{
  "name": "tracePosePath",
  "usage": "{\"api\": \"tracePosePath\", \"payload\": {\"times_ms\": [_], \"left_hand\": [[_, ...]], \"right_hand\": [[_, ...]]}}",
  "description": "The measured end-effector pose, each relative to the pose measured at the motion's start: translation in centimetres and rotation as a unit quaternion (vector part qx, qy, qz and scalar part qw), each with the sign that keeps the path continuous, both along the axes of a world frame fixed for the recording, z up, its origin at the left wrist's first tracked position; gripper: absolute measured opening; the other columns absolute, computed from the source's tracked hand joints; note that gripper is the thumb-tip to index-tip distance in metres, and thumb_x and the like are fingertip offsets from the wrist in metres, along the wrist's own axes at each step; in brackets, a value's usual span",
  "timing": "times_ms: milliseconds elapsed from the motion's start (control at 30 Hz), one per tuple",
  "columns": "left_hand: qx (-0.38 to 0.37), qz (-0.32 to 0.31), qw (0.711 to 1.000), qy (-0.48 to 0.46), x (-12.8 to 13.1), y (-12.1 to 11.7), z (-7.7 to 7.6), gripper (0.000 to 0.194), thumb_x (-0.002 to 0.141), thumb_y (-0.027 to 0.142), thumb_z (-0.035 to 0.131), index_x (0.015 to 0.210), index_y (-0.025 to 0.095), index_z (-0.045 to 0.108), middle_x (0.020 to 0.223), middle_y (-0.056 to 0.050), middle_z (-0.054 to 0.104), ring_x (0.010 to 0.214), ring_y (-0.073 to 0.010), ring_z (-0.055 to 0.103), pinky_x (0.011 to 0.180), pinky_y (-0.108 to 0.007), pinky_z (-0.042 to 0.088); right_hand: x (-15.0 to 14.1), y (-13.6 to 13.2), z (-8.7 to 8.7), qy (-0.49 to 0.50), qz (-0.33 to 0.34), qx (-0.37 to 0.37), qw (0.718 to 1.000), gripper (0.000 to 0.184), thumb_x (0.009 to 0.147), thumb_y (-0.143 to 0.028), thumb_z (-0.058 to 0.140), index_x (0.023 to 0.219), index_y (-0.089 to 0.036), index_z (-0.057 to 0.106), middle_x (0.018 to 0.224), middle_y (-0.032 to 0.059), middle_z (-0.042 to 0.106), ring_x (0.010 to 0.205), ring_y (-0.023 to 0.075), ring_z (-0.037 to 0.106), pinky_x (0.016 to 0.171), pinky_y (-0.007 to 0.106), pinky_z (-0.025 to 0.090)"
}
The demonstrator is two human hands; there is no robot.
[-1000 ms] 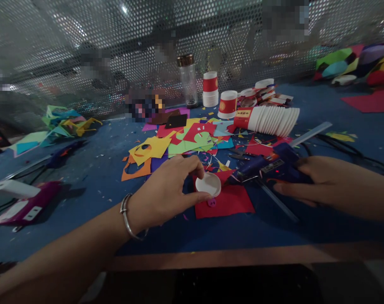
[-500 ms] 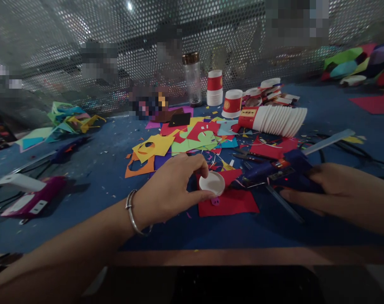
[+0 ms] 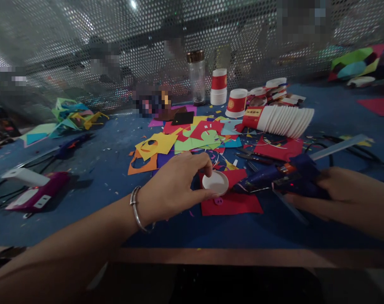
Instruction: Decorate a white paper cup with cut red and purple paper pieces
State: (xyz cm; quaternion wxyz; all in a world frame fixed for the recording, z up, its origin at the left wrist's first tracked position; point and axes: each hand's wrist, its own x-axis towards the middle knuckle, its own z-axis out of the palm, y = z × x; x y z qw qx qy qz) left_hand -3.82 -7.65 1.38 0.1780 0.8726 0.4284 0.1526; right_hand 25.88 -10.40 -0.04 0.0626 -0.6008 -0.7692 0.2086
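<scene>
While left grip [image 3: 174, 185] pinches it | white disc [image 3: 215, 183] looks round, rimmed

A silver bangle on a bare left arm.
Above the left hand [image 3: 173, 185] we see a slim, rounded, silver-coloured bangle [image 3: 136, 215], shiny along its curve, with a small thicker band on its outer side and a loose fit where it stands off the wrist underneath. We find the left forearm [image 3: 93, 238] bare as far as it shows, and the right hand [image 3: 344, 198] bare too, up to the picture's edge.
</scene>
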Motion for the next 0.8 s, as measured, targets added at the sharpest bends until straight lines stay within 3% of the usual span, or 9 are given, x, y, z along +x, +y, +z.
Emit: {"api": "tracePosePath", "payload": {"times_ms": [133, 233, 400, 633, 800], "left_hand": [[-0.006, -0.003, 1.0, -0.009, 0.0, 0.1, -0.1, 0.027, 0.084, 0.042, 0.078, 0.092, 0.022, 0.061, 0.092, 0.0, 0.07, 0.086, -0.0206, 0.061, 0.073, -0.033, 0.043], [-0.007, -0.007, 1.0, -0.015, 0.0, 0.1, -0.2, 0.029, 0.083, 0.042, 0.08, 0.091, 0.022, 0.061, 0.092, 0.001, 0.07, 0.085, -0.0204, 0.06, 0.073, -0.033, 0.042], [-0.009, -0.009, 1.0, -0.015, 0.0, 0.0, -0.2, 0.028, 0.085, 0.042, 0.079, 0.092, 0.022, 0.061, 0.093, 0.001, 0.069, 0.087, -0.0202, 0.06, 0.075, -0.032, 0.042], [-0.009, -0.007, 1.0, -0.01, -0.1, 0.1, -0.1, 0.027, 0.084, 0.041, 0.08, 0.091, 0.022, 0.061, 0.091, 0.001, 0.069, 0.087, -0.0206, 0.06, 0.074, -0.032, 0.042], [-0.019, -0.008, 1.0, -0.013, 0.0, 0.2, 0.0, 0.031, 0.082, 0.041, 0.082, 0.092, 0.021, 0.06, 0.095, 0.0, 0.069, 0.09, -0.0211, 0.06, 0.077, -0.033, 0.043]], "right_hand": [[0.2, -0.1, -0.8, 0.018, 0.014, -0.016, 1.0, 0.054, 0.084, -0.075, 0.042, 0.055, -0.031, 0.057, 0.064, 0.0103, 0.066, 0.059, 0.0284, 0.062, 0.065, 0.047, 0.052], [1.0, -0.2, -1.6, 0.033, 0.048, -0.011, 0.998, 0.051, 0.088, -0.069, 0.04, 0.063, -0.032, 0.064, 0.07, 0.0111, 0.067, 0.063, 0.029, 0.062, 0.067, 0.047, 0.051], [2.1, -0.2, -2.4, 0.033, 0.109, 0.042, 0.993, 0.051, 0.085, -0.071, 0.035, 0.072, -0.036, 0.07, 0.073, 0.0137, 0.065, 0.064, 0.0305, 0.057, 0.065, 0.049, 0.05], [1.8, -0.2, -2.0, 0.039, 0.078, 0.06, 0.994, 0.064, 0.083, -0.081, 0.028, 0.07, -0.035, 0.07, 0.05, 0.007, 0.039, 0.054, 0.0316, 0.052, 0.062, 0.05, 0.051], [2.3, 0.2, -1.9, 0.031, 0.038, 0.059, 0.997, 0.056, 0.091, -0.073, 0.04, 0.068, -0.032, 0.07, 0.062, 0.0096, 0.062, 0.056, 0.0286, 0.059, 0.06, 0.046, 0.052]]}}
